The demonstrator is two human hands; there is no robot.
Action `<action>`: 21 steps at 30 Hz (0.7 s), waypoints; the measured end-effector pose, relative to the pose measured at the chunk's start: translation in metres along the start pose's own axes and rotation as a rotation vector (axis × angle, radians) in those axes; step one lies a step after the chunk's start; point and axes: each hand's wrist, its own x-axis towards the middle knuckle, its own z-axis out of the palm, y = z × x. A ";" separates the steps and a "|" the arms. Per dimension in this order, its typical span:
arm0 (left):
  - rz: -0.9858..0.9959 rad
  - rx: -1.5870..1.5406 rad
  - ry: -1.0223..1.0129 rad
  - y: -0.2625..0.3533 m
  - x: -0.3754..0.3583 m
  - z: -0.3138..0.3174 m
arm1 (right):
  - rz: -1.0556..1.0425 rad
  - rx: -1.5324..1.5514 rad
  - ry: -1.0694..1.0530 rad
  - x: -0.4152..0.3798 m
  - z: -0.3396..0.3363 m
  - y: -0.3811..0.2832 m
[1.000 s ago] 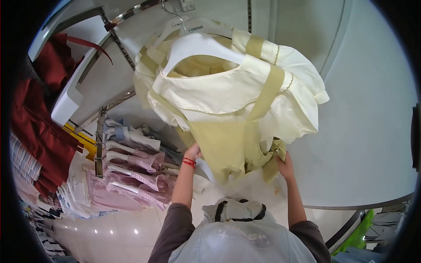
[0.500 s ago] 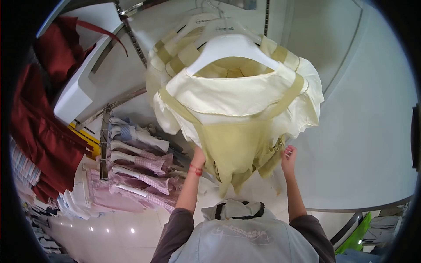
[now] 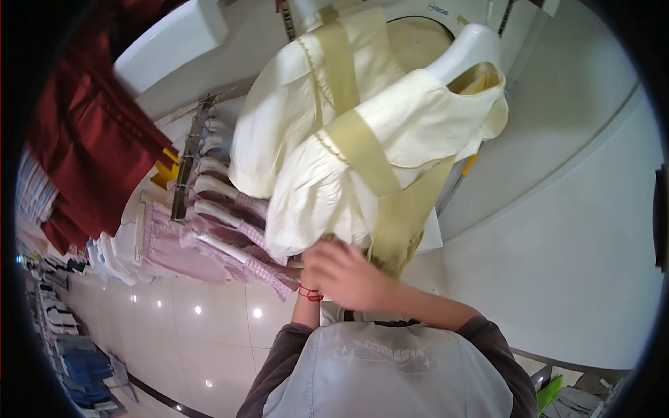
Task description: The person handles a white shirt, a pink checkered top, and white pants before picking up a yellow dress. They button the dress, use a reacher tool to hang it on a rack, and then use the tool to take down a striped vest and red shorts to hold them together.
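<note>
A cream blouse (image 3: 425, 118) with an olive pinafore-like front (image 3: 408, 216) hangs turned sideways on a white hanger (image 3: 470, 49). Its puffed sleeve (image 3: 313, 195) faces me. My right hand (image 3: 348, 275) reaches across my body to the garment's side below that sleeve, its fingers bent and smeared by motion. Behind it is my left hand (image 3: 310, 272), mostly covered, with a red cord bracelet on the wrist; its fingers are hidden. What either hand grips is not visible. A second matching cream garment (image 3: 279, 118) hangs just behind.
Pink gingham clothes (image 3: 254, 237) hang on a metal rail (image 3: 188, 160) at the left, close to my hands. Dark red garments (image 3: 97, 153) hang further left. A curved white panel (image 3: 557, 265) stands at the right. The tiled floor (image 3: 202, 334) lies below.
The front garment has turned from facing me to sideways. My right hand has left its right side and crossed over to my left hand. The view has shifted closer.
</note>
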 end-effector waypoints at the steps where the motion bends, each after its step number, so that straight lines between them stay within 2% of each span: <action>1: 0.003 0.010 0.035 0.003 0.002 -0.004 | 0.111 0.001 -0.051 -0.001 0.003 0.010; 2: 0.005 0.021 0.070 0.005 0.003 -0.009 | 0.218 0.000 -0.105 0.001 0.003 0.019; 5: 0.001 -0.075 0.199 0.071 0.021 -0.029 | 0.534 0.310 -0.116 0.022 -0.040 0.030; 8: 0.052 -0.118 0.137 0.076 0.015 -0.042 | 0.518 0.257 0.002 0.015 -0.042 0.048; 11: -0.044 -0.509 0.030 0.078 0.007 -0.049 | 0.478 0.139 0.146 0.017 -0.037 0.053; 12: -0.089 -0.660 -0.006 0.081 0.004 -0.050 | 0.489 0.137 0.115 0.015 -0.033 0.055; 14: -0.084 -0.694 -0.018 0.073 0.001 -0.052 | 0.516 0.126 0.054 0.009 -0.024 0.057; 17: -0.143 -0.799 0.021 0.071 -0.010 -0.049 | 0.535 0.330 -0.126 0.012 -0.017 0.041; 21: -0.094 -0.806 0.129 0.082 -0.026 -0.034 | 0.548 0.435 -0.093 0.004 0.002 0.028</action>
